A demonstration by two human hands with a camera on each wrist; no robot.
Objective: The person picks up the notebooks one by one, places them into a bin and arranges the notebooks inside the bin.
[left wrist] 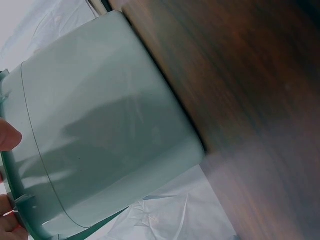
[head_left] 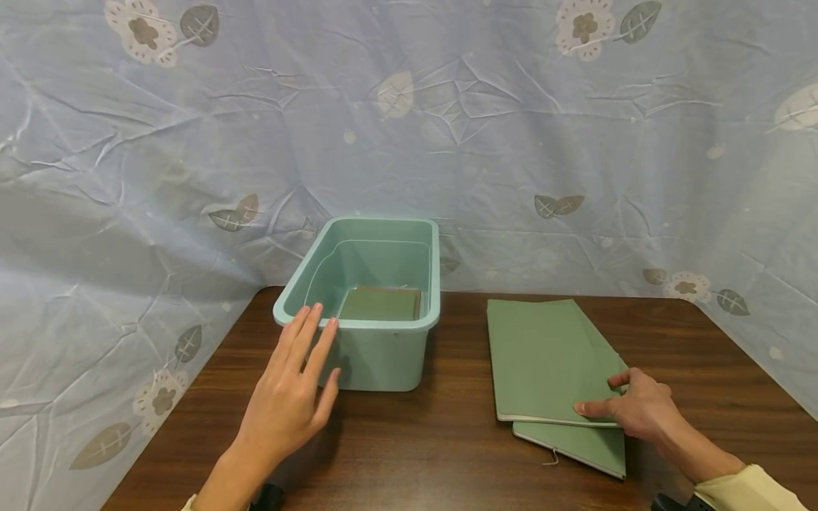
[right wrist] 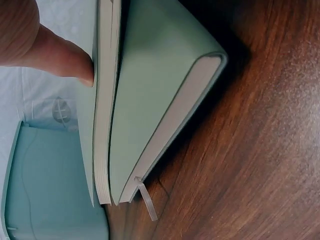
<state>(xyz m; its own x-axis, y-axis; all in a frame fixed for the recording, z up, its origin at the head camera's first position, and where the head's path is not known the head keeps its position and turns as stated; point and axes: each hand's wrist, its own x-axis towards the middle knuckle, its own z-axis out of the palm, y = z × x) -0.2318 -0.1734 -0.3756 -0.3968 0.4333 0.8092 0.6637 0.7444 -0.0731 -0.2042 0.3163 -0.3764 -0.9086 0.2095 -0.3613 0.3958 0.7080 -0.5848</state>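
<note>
On the right, a green notebook lies across a second green notebook, whose near corner and ribbon stick out below. My right hand grips the upper notebook at its near right side. Its thumb presses on the cover in the right wrist view, and the other fingers bend at the side edge, partly hidden. My left hand is beside the near left corner of a pale green plastic bin, fingers spread and fingertips right at the rim. Another green notebook lies flat inside the bin.
Everything stands on a dark brown wooden table. A pale patterned cloth hangs behind the table and along its sides. The bin is at the back left, close to the cloth.
</note>
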